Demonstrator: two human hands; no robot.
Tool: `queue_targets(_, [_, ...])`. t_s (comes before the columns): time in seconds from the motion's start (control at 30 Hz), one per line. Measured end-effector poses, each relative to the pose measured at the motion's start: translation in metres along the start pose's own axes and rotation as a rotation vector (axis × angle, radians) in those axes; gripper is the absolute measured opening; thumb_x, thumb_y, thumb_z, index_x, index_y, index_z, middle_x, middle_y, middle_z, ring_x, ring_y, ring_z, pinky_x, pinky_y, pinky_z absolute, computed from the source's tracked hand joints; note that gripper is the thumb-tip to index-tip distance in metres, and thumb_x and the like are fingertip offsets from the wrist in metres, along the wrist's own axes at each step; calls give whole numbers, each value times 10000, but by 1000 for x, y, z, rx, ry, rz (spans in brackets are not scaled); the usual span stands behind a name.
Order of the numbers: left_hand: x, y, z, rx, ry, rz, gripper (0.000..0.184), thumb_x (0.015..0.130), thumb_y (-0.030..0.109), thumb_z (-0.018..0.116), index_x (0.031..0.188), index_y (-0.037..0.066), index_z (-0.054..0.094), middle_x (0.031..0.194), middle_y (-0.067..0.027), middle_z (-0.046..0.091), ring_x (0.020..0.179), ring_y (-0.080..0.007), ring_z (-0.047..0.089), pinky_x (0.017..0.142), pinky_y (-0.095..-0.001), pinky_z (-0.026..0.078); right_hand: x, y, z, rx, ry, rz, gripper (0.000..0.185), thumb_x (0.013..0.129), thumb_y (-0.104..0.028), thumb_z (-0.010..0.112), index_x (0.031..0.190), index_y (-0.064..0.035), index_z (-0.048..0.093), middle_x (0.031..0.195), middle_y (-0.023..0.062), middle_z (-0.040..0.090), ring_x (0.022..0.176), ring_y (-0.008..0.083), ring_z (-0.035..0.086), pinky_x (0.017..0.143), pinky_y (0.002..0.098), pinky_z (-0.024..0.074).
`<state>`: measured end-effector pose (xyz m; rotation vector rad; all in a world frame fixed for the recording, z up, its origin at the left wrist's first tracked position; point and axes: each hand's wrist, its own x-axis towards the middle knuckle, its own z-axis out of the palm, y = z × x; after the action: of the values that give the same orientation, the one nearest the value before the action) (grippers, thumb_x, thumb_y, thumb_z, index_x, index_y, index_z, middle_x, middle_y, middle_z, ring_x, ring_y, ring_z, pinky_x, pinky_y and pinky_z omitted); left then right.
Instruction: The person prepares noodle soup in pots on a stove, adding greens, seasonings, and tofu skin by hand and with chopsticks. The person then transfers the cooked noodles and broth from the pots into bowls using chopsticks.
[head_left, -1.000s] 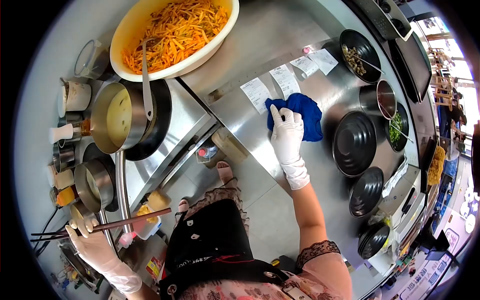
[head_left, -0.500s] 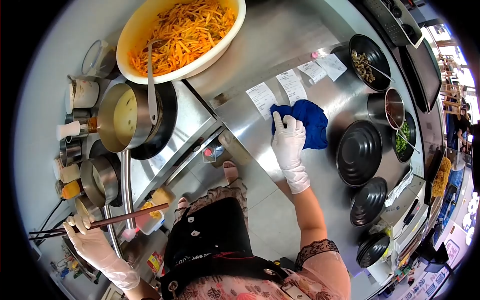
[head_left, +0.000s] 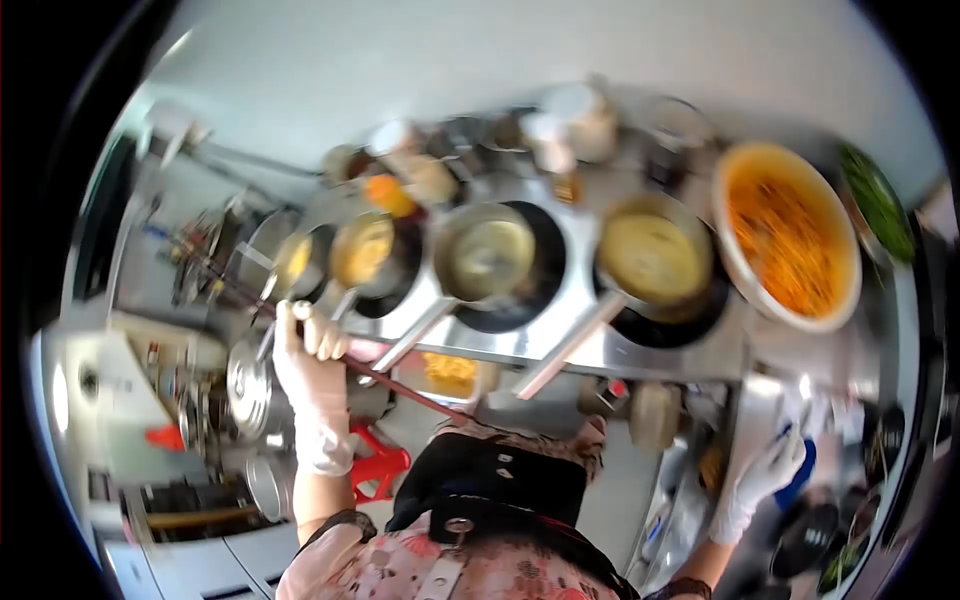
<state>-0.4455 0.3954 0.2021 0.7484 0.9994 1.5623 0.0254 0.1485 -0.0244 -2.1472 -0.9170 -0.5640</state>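
Note:
My left hand, in a white glove, is closed around a pair of long dark chopsticks in front of the stove. The chopsticks slant from upper left to lower right. At the lower right, my gloved right hand rests on the blue cloth on the steel counter. A bit of blue shows at its curled fingertips, though the view is blurred. Nearest my left hand are a small saucepan with yellow contents and a saucepan of cloudy liquid.
Another saucepan of yellowish liquid sits farther right, its handle jutting forward. Beside it stands a large bowl of orange shreds. Jars line the wall. A red stool and steel pots are at the left.
The view has swung left to face the stove, and is blurred. My left hand has risen with the chopsticks over the area before the small pans. My right hand stays at the blue cloth.

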Motion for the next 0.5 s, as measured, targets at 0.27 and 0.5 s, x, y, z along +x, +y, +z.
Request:
queue_targets(0.27, [120, 126, -223, 113, 254, -39, 267, 976, 302, 488, 881, 66, 569, 511, 72, 240, 406, -65, 193, 396, -238, 170, 40, -424, 42, 796, -766, -504, 275, 774, 45, 594, 1039, 3, 655, 828, 116, 648, 745, 242, 623, 687, 314, 494])
queue_targets(0.5, [272, 160, -363, 357, 134, -137, 238, 919, 233, 601, 978, 5, 637, 533, 46, 449, 383, -43, 303, 367, -204, 208, -74, -774, 245, 1074, -1333, -197, 162, 930, -206, 564, 906, -47, 587, 741, 16, 546, 671, 122, 523, 678, 289, 454])
